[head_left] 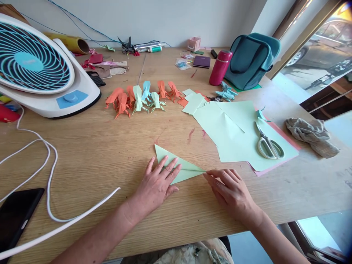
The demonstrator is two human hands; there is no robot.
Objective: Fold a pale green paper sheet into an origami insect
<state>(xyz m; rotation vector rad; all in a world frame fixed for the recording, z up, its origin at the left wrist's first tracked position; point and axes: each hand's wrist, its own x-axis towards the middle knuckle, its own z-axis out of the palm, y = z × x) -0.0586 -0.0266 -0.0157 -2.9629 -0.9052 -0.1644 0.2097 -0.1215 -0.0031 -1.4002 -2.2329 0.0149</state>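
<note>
A light green sheet of paper (181, 174), folded to a long narrow triangle with a crease along its middle, lies on the wooden table. Across its wide left part my left hand (159, 179) rests flat with fingers spread. My right hand (229, 192) pinches the paper's sharp right tip between thumb and index finger, the other fingers curled under. Beyond the hands stands a row of folded paper figures, orange (122, 104), pale green (138, 99) and blue (146, 90).
Right of my hands, scissors (268, 145) lie on green paper sheets (233, 128). A crumpled cloth (312, 135) is at the right. A fan (49, 66), white cable (51, 183) and phone (19, 216) occupy the left. A pink bottle (220, 68) and teal bag (250, 60) stand behind.
</note>
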